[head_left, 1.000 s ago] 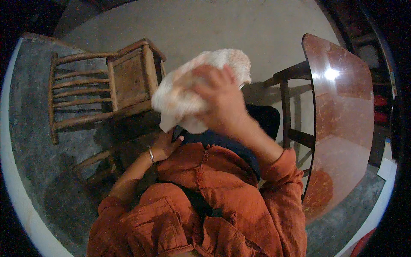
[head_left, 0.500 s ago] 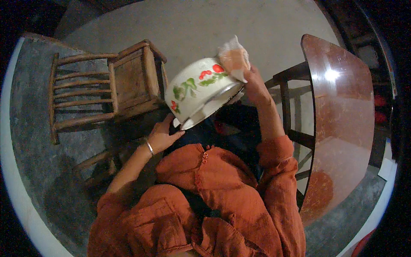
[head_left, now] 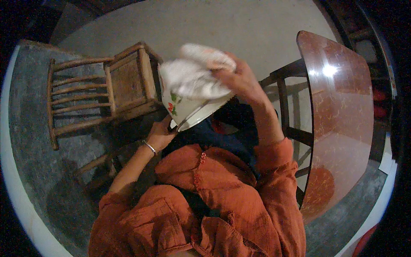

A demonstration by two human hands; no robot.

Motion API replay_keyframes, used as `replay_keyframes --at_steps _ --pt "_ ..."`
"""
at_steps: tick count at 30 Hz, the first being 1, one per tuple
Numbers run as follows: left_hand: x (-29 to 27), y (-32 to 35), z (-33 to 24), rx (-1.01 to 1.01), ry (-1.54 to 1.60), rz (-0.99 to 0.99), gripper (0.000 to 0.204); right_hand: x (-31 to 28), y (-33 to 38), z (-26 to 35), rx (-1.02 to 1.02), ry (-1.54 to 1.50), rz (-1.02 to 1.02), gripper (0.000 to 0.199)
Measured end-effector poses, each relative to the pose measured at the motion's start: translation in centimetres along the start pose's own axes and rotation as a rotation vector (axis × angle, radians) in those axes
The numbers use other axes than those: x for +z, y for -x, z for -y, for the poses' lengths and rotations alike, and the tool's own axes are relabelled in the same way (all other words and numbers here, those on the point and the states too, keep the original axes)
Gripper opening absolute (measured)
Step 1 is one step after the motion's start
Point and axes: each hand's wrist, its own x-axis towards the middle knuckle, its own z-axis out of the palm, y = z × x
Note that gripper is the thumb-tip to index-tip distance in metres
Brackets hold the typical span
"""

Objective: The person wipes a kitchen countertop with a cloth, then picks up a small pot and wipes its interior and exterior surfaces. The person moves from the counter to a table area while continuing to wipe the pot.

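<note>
A cream enamel pot (head_left: 186, 109) with painted red fruit and green leaves is tilted on its side in front of my lap, its silvery rim toward me. My left hand (head_left: 162, 135), with a bracelet at the wrist, is closed on the pot's edge by a small white handle. In my right hand (head_left: 244, 82) a white and pale orange cloth (head_left: 192, 78) is bunched and pressed over the pot's outer wall, smeared by motion. The cloth hides much of the painted pattern. The inside of the pot does not show.
On the left a wooden chair (head_left: 126, 81) with a slatted back is close to the pot. A glossy reddish-brown table (head_left: 342, 107) on dark legs stands at my right. Beyond the pot lies pale floor (head_left: 239, 25).
My right hand has swept the cloth leftward from the pot's far right edge across its painted side. The left hand stays at the edge, and the pot has shifted slightly left.
</note>
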Motion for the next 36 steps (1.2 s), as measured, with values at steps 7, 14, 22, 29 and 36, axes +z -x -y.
replay_keyframes --at_steps 7,14,22,29,36 --pt "-2.1 0.6 -1.7 0.028 0.362 0.306 0.036 -2.6 0.6 -7.8 0.295 -0.662 -0.289 0.044" --pt "-3.3 1.4 -4.8 -0.651 1.459 0.736 0.005 -0.5 1.4 -6.9 0.116 -0.312 -0.46 0.033" --pt "-3.7 1.1 -5.0 -0.681 2.228 1.091 0.011 5.7 5.9 -0.3 -0.73 0.916 -0.306 0.029" --pt "-2.5 2.5 -5.7 -0.507 2.587 1.369 0.015 6.6 5.3 0.8 -0.773 1.045 -0.032 0.041" --pt "-4.2 2.7 -5.9 -0.762 2.451 1.073 0.013 -0.6 -2.2 -1.4 0.1 -0.067 0.052 0.042"
